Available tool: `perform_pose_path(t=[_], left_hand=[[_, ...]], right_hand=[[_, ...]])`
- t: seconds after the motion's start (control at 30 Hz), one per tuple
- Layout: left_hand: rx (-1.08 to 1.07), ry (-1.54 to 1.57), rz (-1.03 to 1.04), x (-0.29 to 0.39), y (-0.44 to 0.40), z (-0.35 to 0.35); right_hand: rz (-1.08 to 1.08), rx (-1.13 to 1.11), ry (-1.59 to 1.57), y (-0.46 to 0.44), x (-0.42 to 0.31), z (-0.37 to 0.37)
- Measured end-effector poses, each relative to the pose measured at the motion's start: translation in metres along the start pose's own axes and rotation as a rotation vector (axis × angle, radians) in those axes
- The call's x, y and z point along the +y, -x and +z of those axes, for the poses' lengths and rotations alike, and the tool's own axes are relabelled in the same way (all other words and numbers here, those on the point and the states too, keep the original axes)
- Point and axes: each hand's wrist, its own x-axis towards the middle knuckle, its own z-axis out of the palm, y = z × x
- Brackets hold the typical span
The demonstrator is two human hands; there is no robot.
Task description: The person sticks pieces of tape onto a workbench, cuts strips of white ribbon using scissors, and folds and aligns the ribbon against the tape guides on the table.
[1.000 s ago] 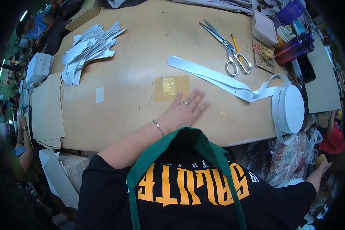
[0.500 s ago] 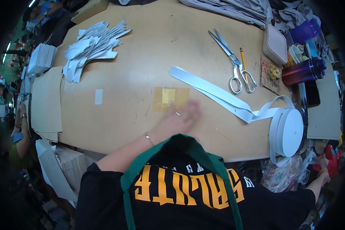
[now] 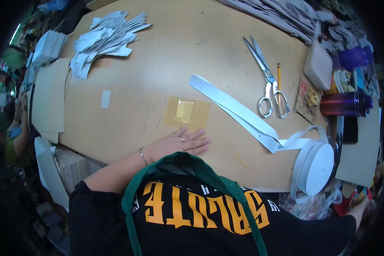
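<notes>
My left hand (image 3: 181,143) lies on the table with fingers stretched and spread, a ring and a chain bracelet on it. Its fingertips are just below a square of brownish see-through film (image 3: 198,114) with a shiny clear piece of tape (image 3: 184,111) on it. To the right, a folded white strap (image 3: 234,111) runs to a white roll (image 3: 320,168). My right hand (image 3: 362,205) is low at the far right edge, below table level, beside a red thing (image 3: 343,207); its fingers are too dark and small to make out.
Scissors (image 3: 267,77) and a pencil (image 3: 279,79) lie right of the strap. White cut strips (image 3: 104,42) are heaped at upper left, a small white card (image 3: 106,99) below them. A purple bottle (image 3: 343,104) and pink box (image 3: 318,66) line the right side.
My left hand has moved left and toward me, off the film, and now rests flat with fingers spread. The view has shifted a little. My right hand stays at the far right.
</notes>
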Motion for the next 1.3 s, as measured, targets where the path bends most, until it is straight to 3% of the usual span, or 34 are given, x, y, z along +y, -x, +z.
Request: perform_pose_path(t=[0.03, 0.13, 0.23, 0.37, 0.5, 0.6, 0.73, 0.8, 0.83, 0.9, 0.97, 1.0, 1.07, 1.17, 1.3], left_hand=[[-0.006, 0.111, 0.048, -0.001, 0.004, 0.000], [0.258, -0.127, -0.211, -0.001, 0.005, 0.002], [0.275, -0.275, -0.604, 0.008, -0.003, -0.003], [0.194, -0.357, -0.635, 0.017, -0.005, -0.008], [0.291, -0.322, -0.589, 0.015, -0.006, -0.011], [0.351, -0.231, -0.492, -0.004, -0.007, -0.008], [0.227, -0.285, -0.478, -0.007, -0.009, -0.021], [0.244, -0.312, -0.498, -0.012, -0.007, -0.024], [0.254, -0.318, -0.518, -0.015, -0.005, -0.024], [0.393, -0.206, -0.577, -0.029, -0.007, -0.021], [0.630, -0.066, -0.629, -0.050, -0.003, -0.008], [0.563, -0.142, -0.648, -0.048, 0.002, -0.015], [0.416, -0.280, -0.681, -0.037, 0.014, -0.032], [0.243, -0.378, -0.552, -0.041, 0.012, -0.024], [0.212, -0.385, -0.529, -0.039, 0.018, -0.030]], right_hand=[[-0.009, -0.007, 0.005, 0.006, -0.003, 0.005], [-0.012, -0.036, 0.007, 0.023, -0.010, 0.011], [-0.040, -0.035, -0.011, 0.032, -0.020, 0.014], [-0.121, 0.040, -0.107, 0.062, -0.043, 0.010], [-0.402, 0.124, -0.521, 0.168, -0.145, -0.049], [-0.659, -0.153, -0.958, 0.299, -0.250, -0.117], [-1.125, -0.799, -1.363, 0.473, -0.375, -0.178], [-1.355, -0.852, -1.456, 0.542, -0.419, -0.175], [-1.385, -0.753, -1.477, 0.568, -0.438, -0.171], [-1.175, -0.804, -1.551, 0.609, -0.467, -0.154], [-1.297, -0.634, -1.403, 0.623, -0.468, -0.146], [-1.363, -0.552, -1.323, 0.626, -0.469, -0.145], [-1.414, -0.636, -1.145, 0.623, -0.468, -0.157], [-1.452, -0.699, -0.956, 0.625, -0.468, -0.168], [-1.455, -0.582, -0.674, 0.626, -0.454, -0.177]])
